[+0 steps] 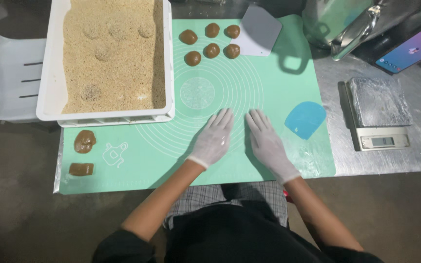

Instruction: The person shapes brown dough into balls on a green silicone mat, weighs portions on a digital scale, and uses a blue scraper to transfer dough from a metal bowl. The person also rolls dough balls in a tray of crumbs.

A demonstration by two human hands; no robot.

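Note:
My left hand (215,138) and my right hand (266,141), both in thin white gloves, lie flat side by side on a green silicone mat (269,87), palms down, fingers apart, holding nothing. Several brown dough balls (211,43) sit in two rows at the mat's far edge. Two larger brown dough lumps (84,141) (81,169) rest at the mat's near left corner. A white tray (49,73) of tan crumbs (110,53), with round dents and buried balls, stands at the left, overlapping the mat.
A blue plastic scraper (305,118) lies right of my hands and a grey-white scraper (258,30) at the far edge. A wrapped digital scale (378,114), a phone (411,47) and a foil bag (347,24) sit on the steel table at the right. A white plastic chair (6,78) stands left.

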